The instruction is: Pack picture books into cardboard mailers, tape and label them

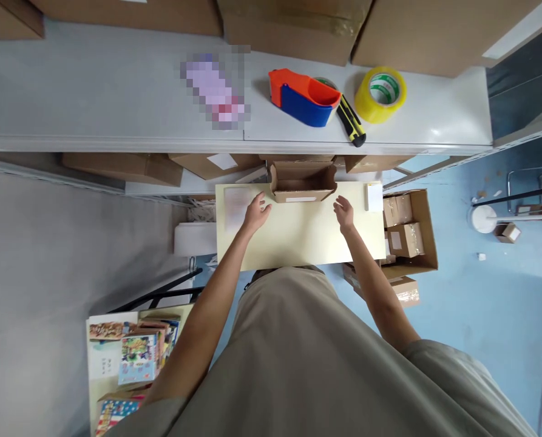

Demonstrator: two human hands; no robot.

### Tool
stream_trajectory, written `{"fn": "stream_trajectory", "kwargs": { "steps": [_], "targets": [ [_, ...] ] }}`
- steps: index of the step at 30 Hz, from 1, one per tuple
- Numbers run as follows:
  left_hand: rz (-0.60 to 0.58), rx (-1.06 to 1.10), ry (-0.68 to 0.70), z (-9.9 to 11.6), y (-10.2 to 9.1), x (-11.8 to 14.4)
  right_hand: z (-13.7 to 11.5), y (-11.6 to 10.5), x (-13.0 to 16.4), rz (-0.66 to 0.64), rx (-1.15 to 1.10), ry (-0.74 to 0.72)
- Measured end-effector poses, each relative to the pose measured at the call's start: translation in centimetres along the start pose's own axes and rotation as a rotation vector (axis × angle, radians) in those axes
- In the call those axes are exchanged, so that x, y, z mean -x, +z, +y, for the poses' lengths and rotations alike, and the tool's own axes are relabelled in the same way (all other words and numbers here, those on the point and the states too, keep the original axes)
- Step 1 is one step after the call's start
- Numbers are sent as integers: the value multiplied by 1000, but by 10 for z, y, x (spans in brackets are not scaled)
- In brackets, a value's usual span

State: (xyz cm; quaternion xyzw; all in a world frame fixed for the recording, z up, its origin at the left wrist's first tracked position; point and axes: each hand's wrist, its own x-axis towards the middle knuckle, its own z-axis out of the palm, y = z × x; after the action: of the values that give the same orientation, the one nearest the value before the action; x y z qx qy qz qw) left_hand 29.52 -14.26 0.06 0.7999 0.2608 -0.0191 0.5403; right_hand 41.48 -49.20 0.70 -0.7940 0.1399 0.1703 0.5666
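An open cardboard box (301, 195) stands at the far side of the pale yellow table (298, 237), a white label on its near face. To the left of the box is my left hand (256, 212), its fingers apart and holding nothing. My right hand (343, 212) hovers off the box's right side, also bare, with fingers spread and slightly curled. Neither hand appears to touch the box. A clear plastic sheet or bag (237, 208) lies left of my left hand, and a stack of white labels (374, 198) sits right of my right hand.
A shelf (129, 91) above holds an orange and blue tape dispenser (304, 97), a yellow utility knife (350, 120), a yellow tape roll (380, 95) and large cartons (293, 30). Right of the table, a big carton (428, 237) contains small boxes. Books (138, 355) lie lower left.
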Motion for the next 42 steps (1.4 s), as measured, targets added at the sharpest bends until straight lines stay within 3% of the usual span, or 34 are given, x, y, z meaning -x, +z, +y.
{"fn": "stream_trajectory", "kwargs": {
  "steps": [4, 8, 15, 21, 29, 33, 36, 39, 42],
  "targets": [
    [-9, 127, 40, 31, 16, -6, -19, 7, -25, -191, 14, -310],
    [26, 140, 13, 44, 20, 8, -27, 13, -19, -297, -24, -396],
    [1, 202, 12, 32, 20, 83, -4, -22, 47, -329, -54, -314],
    [13, 150, -65, 23, 36, 145, 8, -47, 108, -331, -36, -181],
    [14, 143, -130, 11, 43, 155, 23, -45, 113, -267, -52, -156],
    [67, 149, -93, 5, 22, 152, 40, -49, 117, -155, 63, 14],
    [160, 109, -94, -5, -8, 148, 47, -42, 132, -269, 114, 126],
    [318, 12, -104, -21, -47, 136, 44, -13, 154, -468, 133, 132],
    [501, -139, -137, -42, -85, 111, 33, 43, 182, -669, 161, 66]
  ]
}}
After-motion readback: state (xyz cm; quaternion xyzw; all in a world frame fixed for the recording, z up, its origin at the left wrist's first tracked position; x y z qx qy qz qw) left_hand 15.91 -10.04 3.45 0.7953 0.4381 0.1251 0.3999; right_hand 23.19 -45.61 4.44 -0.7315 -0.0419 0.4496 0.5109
